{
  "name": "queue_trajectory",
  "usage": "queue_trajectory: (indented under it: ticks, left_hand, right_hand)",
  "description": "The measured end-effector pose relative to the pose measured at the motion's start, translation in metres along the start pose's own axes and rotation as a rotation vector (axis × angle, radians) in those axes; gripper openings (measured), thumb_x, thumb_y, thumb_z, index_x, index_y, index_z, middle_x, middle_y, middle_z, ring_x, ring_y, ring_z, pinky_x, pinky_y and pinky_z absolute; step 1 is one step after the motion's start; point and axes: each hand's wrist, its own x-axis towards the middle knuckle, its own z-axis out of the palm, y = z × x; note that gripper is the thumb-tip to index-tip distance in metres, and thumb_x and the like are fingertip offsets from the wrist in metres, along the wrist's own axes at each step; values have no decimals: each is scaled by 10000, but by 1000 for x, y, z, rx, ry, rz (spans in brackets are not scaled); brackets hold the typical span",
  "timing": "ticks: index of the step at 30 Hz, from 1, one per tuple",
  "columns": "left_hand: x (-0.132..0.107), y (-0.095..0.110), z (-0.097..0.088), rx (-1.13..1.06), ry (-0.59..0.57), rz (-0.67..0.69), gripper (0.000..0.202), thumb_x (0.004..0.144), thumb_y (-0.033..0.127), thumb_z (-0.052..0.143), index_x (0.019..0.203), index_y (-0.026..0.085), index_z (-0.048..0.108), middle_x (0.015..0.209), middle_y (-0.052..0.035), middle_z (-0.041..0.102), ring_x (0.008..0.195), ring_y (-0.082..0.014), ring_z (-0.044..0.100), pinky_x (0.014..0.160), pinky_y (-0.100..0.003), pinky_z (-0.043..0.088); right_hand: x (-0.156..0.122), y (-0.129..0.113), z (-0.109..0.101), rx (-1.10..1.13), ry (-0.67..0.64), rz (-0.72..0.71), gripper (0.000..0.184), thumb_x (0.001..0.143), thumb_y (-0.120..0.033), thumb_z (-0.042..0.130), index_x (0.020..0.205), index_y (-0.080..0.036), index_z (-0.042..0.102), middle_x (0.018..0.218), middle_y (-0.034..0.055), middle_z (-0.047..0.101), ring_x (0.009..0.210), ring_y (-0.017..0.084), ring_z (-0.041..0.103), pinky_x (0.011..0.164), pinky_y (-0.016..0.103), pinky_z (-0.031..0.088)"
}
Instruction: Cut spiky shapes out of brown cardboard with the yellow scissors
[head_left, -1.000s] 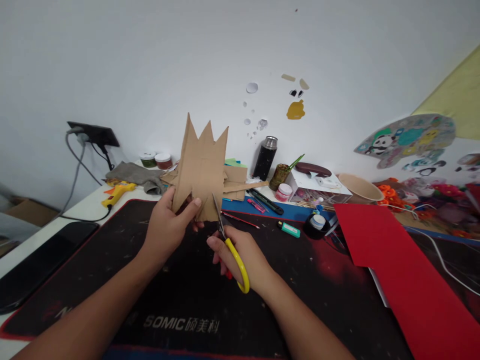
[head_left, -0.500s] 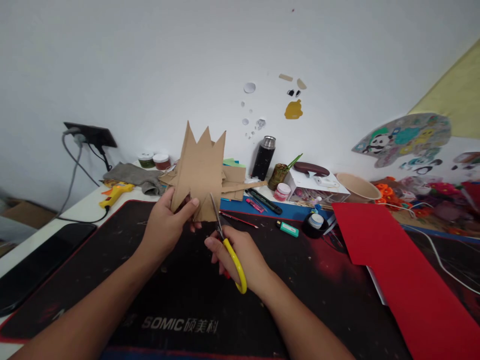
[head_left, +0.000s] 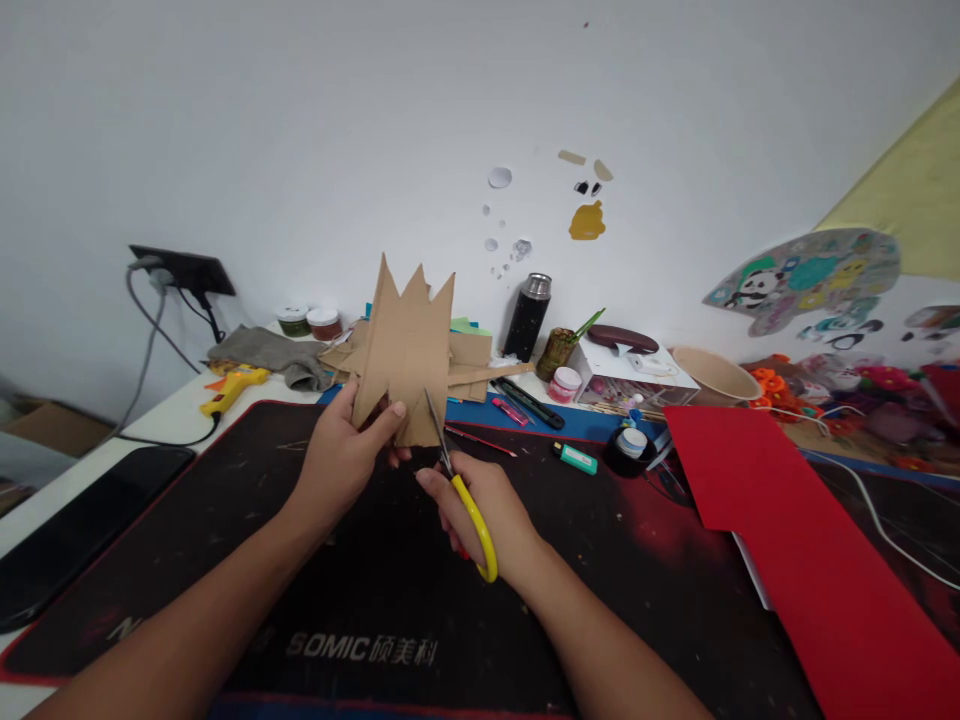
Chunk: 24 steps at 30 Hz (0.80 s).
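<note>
My left hand grips the lower left edge of a brown cardboard piece with several pointed spikes on top, held upright above the black desk mat. My right hand is closed round yellow-handled scissors. Their blades point up and overlap the cardboard's lower right edge.
A large red sheet lies on the right. Behind the cardboard are more cardboard scraps, a black flask, paint jars, a yellow glue gun, a black tape roll and a white box. A wall socket with cables is at left.
The cardboard piece has come down a little and tilted slightly. The scissors stay at its lower right edge; both hands have hardly shifted.
</note>
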Motion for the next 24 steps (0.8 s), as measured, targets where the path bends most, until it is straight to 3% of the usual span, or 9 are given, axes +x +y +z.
queue_trajectory:
  ticks: [6, 16, 24]
  left_hand:
    - [0, -6, -1, -18, -2, -13, 347, 842, 423, 813, 1015, 217, 594, 759, 39, 671, 485, -171, 661, 417, -281, 508]
    - [0, -4, 1, -2, -10, -10, 369, 825, 441, 812, 1021, 215, 594, 740, 26, 676, 473, -176, 645, 407, -283, 489]
    - [-1, -2, 1, -20, -15, -8, 376, 819, 443, 819, 1013, 223, 583, 734, 36, 658, 470, -171, 642, 405, -277, 489]
  right_hand:
    - [-1, -4, 0, -30, 8, 25, 333, 1060, -449, 676, 835, -241, 544, 538, -74, 536, 386, 120, 523, 384, 196, 371]
    - [-3, 2, 5, -182, 82, -46, 260, 1093, -395, 603, 890, -235, 626, 576, -46, 568, 495, 149, 569, 532, 236, 386]
    - [-3, -2, 7, -194, 90, -57, 278, 1089, -375, 557, 840, -250, 567, 562, -35, 522, 504, 166, 531, 532, 255, 352]
